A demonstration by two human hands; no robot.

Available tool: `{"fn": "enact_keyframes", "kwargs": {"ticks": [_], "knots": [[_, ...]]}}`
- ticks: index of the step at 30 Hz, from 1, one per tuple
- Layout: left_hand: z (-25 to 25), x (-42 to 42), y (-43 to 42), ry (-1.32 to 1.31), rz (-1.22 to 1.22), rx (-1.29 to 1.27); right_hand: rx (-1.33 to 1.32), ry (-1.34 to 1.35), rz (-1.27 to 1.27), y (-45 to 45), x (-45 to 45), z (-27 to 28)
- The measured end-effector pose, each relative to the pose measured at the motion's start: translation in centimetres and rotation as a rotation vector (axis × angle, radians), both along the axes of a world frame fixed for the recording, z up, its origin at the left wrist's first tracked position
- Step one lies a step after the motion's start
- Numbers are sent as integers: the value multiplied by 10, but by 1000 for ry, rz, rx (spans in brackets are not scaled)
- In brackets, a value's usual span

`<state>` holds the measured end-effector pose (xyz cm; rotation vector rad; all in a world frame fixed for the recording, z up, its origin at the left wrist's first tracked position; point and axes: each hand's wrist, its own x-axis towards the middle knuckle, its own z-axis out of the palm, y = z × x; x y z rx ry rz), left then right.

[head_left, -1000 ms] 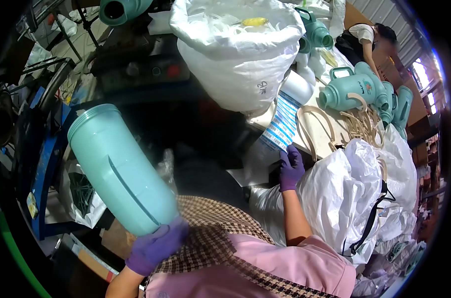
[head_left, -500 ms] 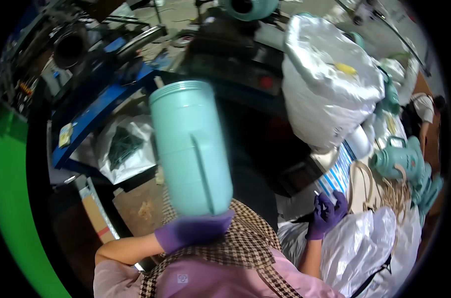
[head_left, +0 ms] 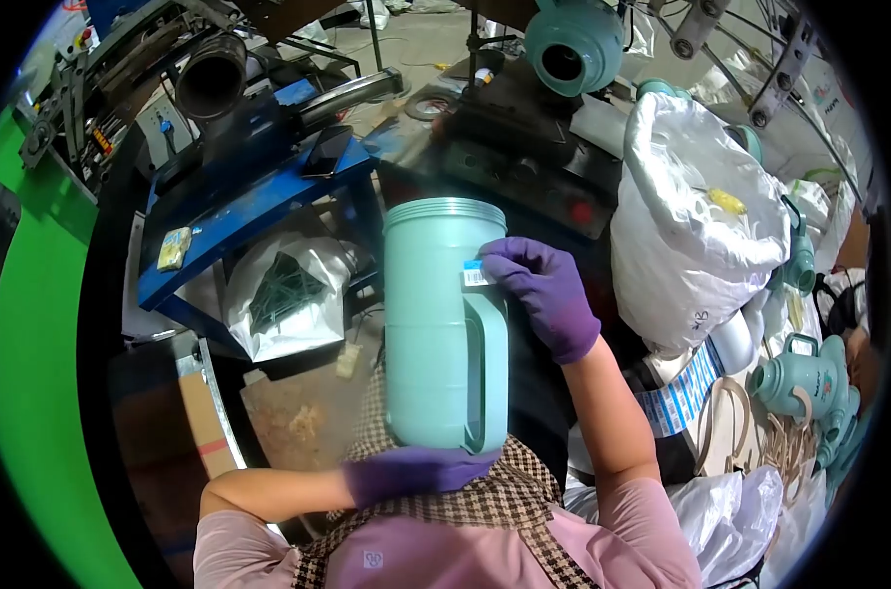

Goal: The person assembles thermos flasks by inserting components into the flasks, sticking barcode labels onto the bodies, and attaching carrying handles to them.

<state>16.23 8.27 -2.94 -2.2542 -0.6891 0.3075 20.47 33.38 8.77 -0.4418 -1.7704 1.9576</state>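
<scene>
A pale green bottle body with a side handle and a threaded rim stands upright in front of my chest. My left hand, in a purple glove, is under its base and holds it; the fingers are partly hidden. In my gloved right hand, thumb and finger pinch a small white and blue label against the bottle's upper wall, above the handle. The strip of blue and white labels hangs from a white roll at the right.
A white sack of pale scraps stands at the right, with more green bottles and beige straps below. At the left are a blue metal bench and a white bag with green strips. Another green bottle is at the top.
My right hand has moved from the label strip to the bottle with a label. The bottle has turned, so its handle faces right. The head view has swung left.
</scene>
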Motion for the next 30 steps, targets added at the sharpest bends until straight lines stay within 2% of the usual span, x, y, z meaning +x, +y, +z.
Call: {"fn": "enact_keyframes", "kwargs": {"ticks": [1, 4, 5, 6, 8, 10, 12, 13, 14, 15, 16, 17, 18, 19, 22, 24, 25, 26, 27, 28, 30], "knots": [[7, -1, -3, -261, 68, -91, 11, -16, -9, 0, 0, 0], [-10, 7, -2, -261, 71, -161, 55, -30, -79, -4, -2, -2], [-13, 4, -5, -161, 49, -114, 72, -29, -111, -6, -3, -4], [8, -2, -2, -62, 27, -66, 243, -19, -188, -6, -5, -10], [24, -10, -2, -195, 73, -176, 583, -1, -334, -7, -10, -25], [30, -13, -11, -667, 228, -492, 760, -64, -439, 5, -15, -30], [48, -19, -27, -1014, 425, -450, 882, 35, -526, 27, -28, -49], [76, -23, -42, -1103, 528, -257, 724, -11, -425, 37, -32, -65], [87, -28, -55, -1210, 610, -217, 277, 82, -261, 39, -39, -78], [98, -34, -67, -1322, 685, -174, 278, 110, -348, 35, -42, -83], [99, -38, -79, -1469, 746, -285, 280, 137, -435, 27, -44, -81], [89, -33, -85, -1628, 817, -267, 174, 201, -520, 13, -49, -81], [79, -28, -91, -1798, 874, -234, 316, 150, -596, 6, -55, -84], [41, -20, -93, -1969, 931, -54, 339, 209, -626, -8, -61, -79], [18, -35, -99, -2639, 616, 298, 255, 414, -690, -45, -69, -51], [25, -62, -106, -3171, 85, 429, 225, 447, -515, -52, -62, -69], [43, -76, -114, -3041, 340, 538, 307, 398, -419, -54, -48, -77], [51, -97, -130, -2921, 140, 515, 391, 350, -326, -55, -34, -86], [68, -124, -139, -2736, 237, 671, 377, 310, -342, -57, -25, -101], [100, -143, -138, -2500, 316, 671, 360, 262, -356, -62, -16, -120], [135, -185, -138, -2413, 558, 987, 206, 150, -390, -68, -1, -163]]}}
